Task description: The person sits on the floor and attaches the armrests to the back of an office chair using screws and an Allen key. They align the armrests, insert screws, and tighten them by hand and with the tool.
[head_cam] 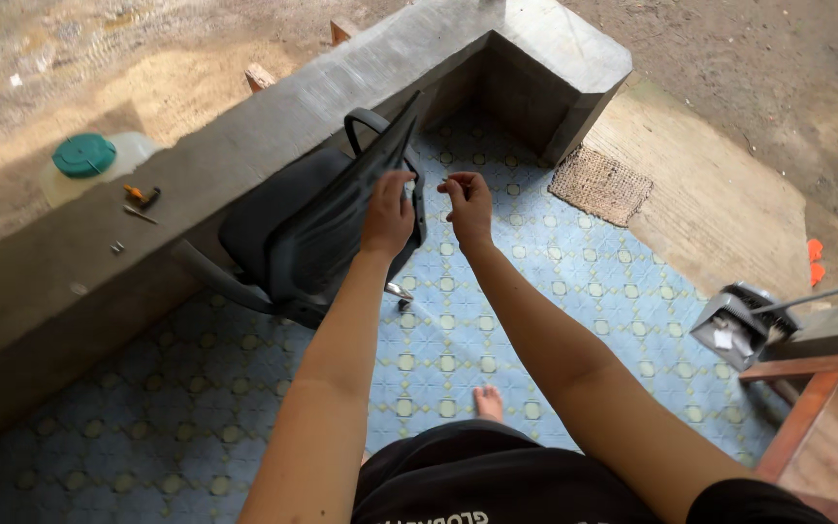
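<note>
A black office chair [293,228] stands against the low grey concrete wall [244,136], its back turned toward me. My left hand [387,215] grips the top edge of the chair's backrest. My right hand [467,204] hovers just to the right of the backrest, fingers pinched together on something too small to make out. Both forearms reach forward over the blue patterned floor [497,330].
A small orange-handled tool [143,197] and a few screws lie on the wall top. A translucent jug with a green lid [89,160] sits beyond the wall. A woven mat [601,184], a metal dustpan [737,325] and wooden furniture [807,388] are at the right. My bare foot [488,402] shows below.
</note>
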